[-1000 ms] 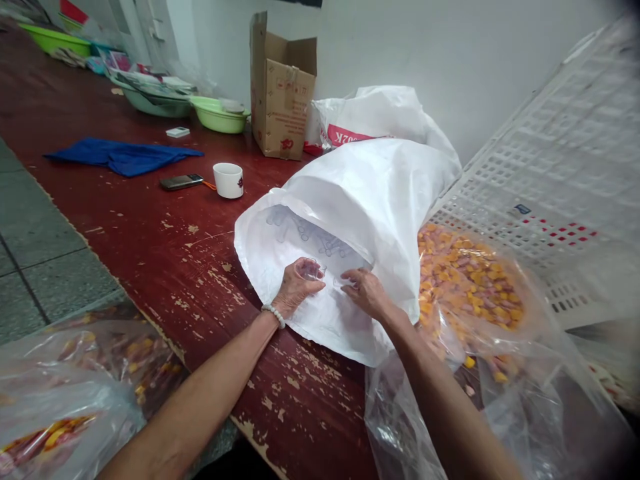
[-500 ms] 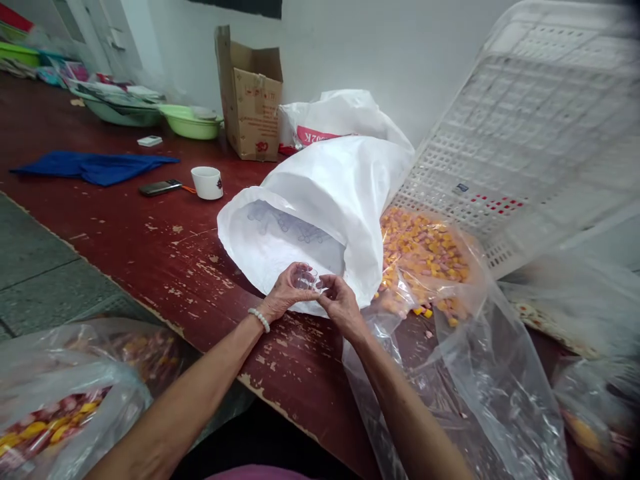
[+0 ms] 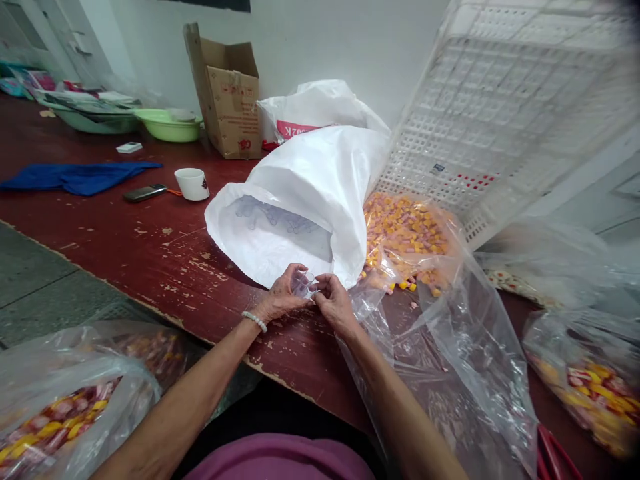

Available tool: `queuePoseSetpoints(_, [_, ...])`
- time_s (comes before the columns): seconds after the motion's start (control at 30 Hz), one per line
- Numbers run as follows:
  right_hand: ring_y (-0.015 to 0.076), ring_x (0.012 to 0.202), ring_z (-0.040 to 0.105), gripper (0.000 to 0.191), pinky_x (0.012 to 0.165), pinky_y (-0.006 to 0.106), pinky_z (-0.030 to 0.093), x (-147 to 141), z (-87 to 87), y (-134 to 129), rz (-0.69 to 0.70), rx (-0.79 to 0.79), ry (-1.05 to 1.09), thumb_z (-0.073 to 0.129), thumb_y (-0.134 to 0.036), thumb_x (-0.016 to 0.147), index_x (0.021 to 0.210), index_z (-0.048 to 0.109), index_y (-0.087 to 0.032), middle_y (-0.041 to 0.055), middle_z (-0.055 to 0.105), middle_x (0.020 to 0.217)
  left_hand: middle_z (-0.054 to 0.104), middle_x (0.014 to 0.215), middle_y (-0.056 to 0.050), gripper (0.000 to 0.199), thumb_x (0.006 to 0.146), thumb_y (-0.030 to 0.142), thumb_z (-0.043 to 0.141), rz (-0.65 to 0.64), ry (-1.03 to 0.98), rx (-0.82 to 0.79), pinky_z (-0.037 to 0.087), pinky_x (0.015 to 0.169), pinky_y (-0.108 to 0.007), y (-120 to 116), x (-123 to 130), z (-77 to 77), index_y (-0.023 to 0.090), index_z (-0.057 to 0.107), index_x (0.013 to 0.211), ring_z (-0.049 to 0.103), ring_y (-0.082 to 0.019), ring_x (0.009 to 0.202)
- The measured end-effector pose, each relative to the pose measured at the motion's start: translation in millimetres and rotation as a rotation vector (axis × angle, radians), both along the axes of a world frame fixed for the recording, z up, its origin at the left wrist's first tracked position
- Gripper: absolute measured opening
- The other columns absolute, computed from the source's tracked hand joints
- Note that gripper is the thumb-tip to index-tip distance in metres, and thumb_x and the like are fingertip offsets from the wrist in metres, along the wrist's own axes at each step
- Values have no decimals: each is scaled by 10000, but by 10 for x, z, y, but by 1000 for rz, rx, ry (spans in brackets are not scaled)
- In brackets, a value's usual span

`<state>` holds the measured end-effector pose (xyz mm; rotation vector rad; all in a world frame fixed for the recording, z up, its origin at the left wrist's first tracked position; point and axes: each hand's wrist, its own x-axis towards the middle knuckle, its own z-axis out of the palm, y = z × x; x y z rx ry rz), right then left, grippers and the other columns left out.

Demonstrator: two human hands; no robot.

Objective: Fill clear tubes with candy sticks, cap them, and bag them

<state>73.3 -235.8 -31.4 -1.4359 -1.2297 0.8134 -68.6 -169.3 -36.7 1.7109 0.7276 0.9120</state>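
Both hands meet just in front of the mouth of a white sack [image 3: 320,167]. My left hand [image 3: 283,297], with a beaded bracelet at the wrist, is closed around a small clear plastic piece [image 3: 303,285] with round, cup-like ends. From the other side, my right hand [image 3: 333,300] pinches at the edge of the same piece with thumb and fingertips. Exactly what lies between those fingertips is too small to make out. Inside the open sack, several similar clear pieces show faintly. Right of it, small yellow and pink pieces [image 3: 407,230] lie in a clear plastic bag [image 3: 450,360].
A white perforated crate [image 3: 495,120] leans at the right. Along the left of the red table [image 3: 175,253] are a white cup [image 3: 191,185], a phone [image 3: 145,193], a blue cloth [image 3: 75,177], a green basin [image 3: 167,125] and a cardboard box [image 3: 233,107]. Bags of coloured pieces [image 3: 55,427] sit lower left.
The view has shifted, so the table items appear further left. Both hands stay together on the clear piece, which is turned slightly and held a little nearer to me, off the sack's rim.
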Motion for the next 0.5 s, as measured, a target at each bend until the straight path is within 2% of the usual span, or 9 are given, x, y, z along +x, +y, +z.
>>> queuePoseSetpoints(0.1, [129, 696, 615, 339, 644, 266, 484, 35, 24, -60, -35, 20, -161, 473, -105, 681, 1000, 470, -220, -7, 666, 850, 602, 833, 10, 559, 577, 262, 758, 83, 64, 108, 445, 655, -239, -96, 49, 35, 215, 479, 1060, 570, -121, 700])
queuePoseSetpoints(0.17, [135, 711, 630, 352, 663, 277, 495, 22, 106, -134, -45, 15, -234, 473, -82, 693, 1013, 461, -227, -11, 681, 837, 602, 783, 23, 528, 549, 239, 764, 113, 57, 117, 441, 630, -231, -166, 93, 76, 209, 494, 1001, 566, -119, 674])
queuePoseSetpoints(0.27, [146, 779, 647, 319, 726, 295, 501, -26, 289, -290, -33, 43, -343, 485, -84, 729, 1010, 476, -233, -4, 692, 857, 591, 752, 33, 552, 486, 184, 784, 105, -71, -10, 456, 614, -226, -259, 158, 136, 195, 482, 948, 576, -119, 656])
queuePoseSetpoints(0.37, [142, 776, 641, 230, 716, 274, 500, 73, 458, -485, -58, 156, -421, 492, -149, 782, 997, 526, -225, 14, 674, 887, 585, 759, 32, 576, 462, 146, 794, 97, -247, -208, 476, 615, -223, -309, 191, 163, 184, 485, 945, 579, -115, 669])
queuePoseSetpoints(0.43, [137, 773, 629, 195, 711, 264, 498, 325, 505, -615, -188, 232, -453, 467, -182, 810, 982, 552, -214, 26, 659, 906, 577, 734, 40, 592, 443, 126, 805, 96, -318, -300, 477, 588, -215, -310, 192, 150, 180, 496, 946, 567, -108, 653])
queuePoseSetpoints(0.5, [146, 806, 618, 207, 750, 283, 493, 712, 477, -706, -408, 211, -526, 419, -186, 825, 972, 564, -199, 43, 650, 931, 572, 712, 49, 600, 439, 117, 805, 96, -371, -355, 471, 538, -211, -293, 187, 119, 183, 497, 950, 552, -100, 608])
